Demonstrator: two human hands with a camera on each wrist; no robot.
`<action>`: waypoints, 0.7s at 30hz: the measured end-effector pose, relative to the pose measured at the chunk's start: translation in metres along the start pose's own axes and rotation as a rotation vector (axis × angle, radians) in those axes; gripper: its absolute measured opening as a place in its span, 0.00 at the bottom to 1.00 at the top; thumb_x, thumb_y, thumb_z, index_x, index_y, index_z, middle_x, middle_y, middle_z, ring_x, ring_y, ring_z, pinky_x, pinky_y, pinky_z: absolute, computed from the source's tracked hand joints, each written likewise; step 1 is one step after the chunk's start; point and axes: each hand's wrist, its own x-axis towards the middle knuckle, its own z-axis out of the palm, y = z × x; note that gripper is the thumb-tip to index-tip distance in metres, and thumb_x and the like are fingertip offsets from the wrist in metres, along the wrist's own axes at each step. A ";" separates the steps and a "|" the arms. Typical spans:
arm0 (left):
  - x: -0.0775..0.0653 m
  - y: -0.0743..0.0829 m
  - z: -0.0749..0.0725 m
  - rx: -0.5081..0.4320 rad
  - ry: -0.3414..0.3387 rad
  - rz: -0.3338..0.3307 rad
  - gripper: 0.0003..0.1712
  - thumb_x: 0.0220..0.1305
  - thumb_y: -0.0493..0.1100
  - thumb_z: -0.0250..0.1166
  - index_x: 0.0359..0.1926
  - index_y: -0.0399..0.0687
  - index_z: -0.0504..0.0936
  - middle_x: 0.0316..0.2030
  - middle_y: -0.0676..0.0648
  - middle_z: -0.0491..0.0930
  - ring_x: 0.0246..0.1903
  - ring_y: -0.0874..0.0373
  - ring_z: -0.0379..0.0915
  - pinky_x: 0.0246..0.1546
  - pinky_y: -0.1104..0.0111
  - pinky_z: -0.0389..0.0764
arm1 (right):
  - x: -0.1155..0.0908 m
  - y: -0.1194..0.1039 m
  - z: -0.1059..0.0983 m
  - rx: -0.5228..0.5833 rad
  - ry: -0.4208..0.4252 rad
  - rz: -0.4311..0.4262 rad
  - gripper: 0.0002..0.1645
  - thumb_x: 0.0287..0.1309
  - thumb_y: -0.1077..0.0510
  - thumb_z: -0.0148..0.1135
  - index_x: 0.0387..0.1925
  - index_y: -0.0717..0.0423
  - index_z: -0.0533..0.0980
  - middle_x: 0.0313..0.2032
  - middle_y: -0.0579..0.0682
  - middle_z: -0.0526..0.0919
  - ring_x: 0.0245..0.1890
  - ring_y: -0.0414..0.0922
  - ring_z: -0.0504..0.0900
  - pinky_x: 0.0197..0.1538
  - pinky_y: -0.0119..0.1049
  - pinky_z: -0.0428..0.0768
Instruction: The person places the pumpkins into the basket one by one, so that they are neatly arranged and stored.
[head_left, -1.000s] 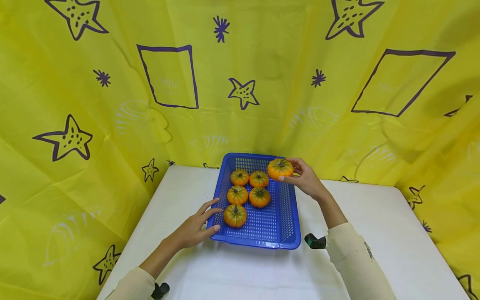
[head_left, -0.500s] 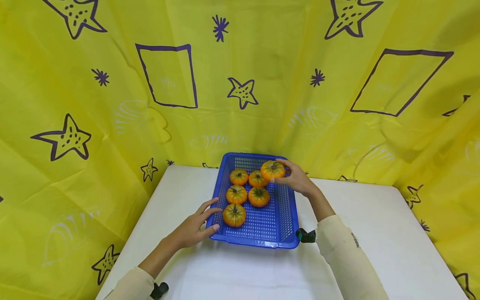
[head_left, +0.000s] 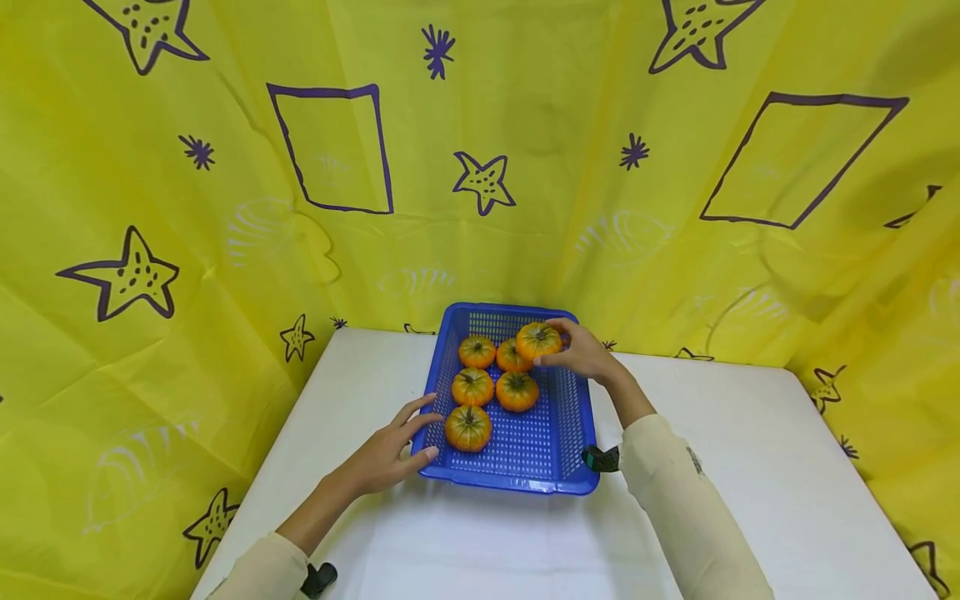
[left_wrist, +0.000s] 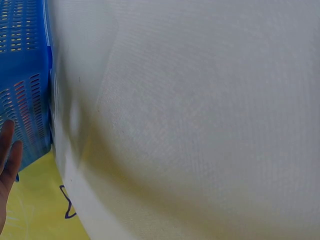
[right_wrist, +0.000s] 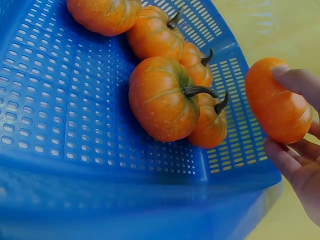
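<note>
My right hand (head_left: 581, 352) pinches a small orange pumpkin (head_left: 537, 341) between thumb and fingers, over the back right part of a blue plastic basket (head_left: 517, 482). In the right wrist view the held pumpkin (right_wrist: 276, 100) appears near the basket's rim, its underside toward the camera. Several similar pumpkins (head_left: 467, 428) with dark stems sit inside, grouped toward the left and back. The held one partly covers a pumpkin (head_left: 510, 357) in the head view. My left hand (head_left: 386, 454) rests at the basket's left side, fingers spread and fairly straight along the rim.
The basket stands on a white table (head_left: 750, 467), close to its back edge. A yellow curtain (head_left: 540, 167) with purple star drawings surrounds the table at the back and sides. Dark wrist devices (head_left: 602, 458) sit by both sleeves.
My right hand has carried its pumpkin leftward over the basket, toward the back middle pumpkin, which it now partly covers. The left hand has stayed at the rim.
</note>
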 end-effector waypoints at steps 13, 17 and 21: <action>0.000 -0.001 0.001 0.001 0.002 0.012 0.29 0.71 0.57 0.59 0.69 0.56 0.71 0.79 0.53 0.50 0.70 0.38 0.65 0.58 0.42 0.78 | 0.009 0.001 0.006 -0.178 -0.019 0.032 0.50 0.52 0.52 0.76 0.70 0.66 0.63 0.63 0.68 0.72 0.60 0.63 0.75 0.65 0.58 0.74; 0.000 0.000 0.000 0.005 0.003 0.012 0.29 0.71 0.55 0.60 0.69 0.55 0.72 0.79 0.52 0.50 0.69 0.38 0.66 0.57 0.43 0.79 | 0.010 0.001 0.008 -0.185 -0.022 0.048 0.50 0.51 0.54 0.76 0.70 0.67 0.63 0.62 0.68 0.73 0.59 0.62 0.76 0.64 0.57 0.75; 0.001 0.000 0.000 0.000 0.005 0.011 0.29 0.70 0.55 0.60 0.69 0.54 0.72 0.79 0.52 0.51 0.69 0.37 0.66 0.57 0.43 0.79 | 0.010 -0.001 0.010 -0.204 -0.024 0.058 0.50 0.50 0.54 0.77 0.70 0.66 0.63 0.61 0.68 0.74 0.58 0.62 0.76 0.63 0.56 0.76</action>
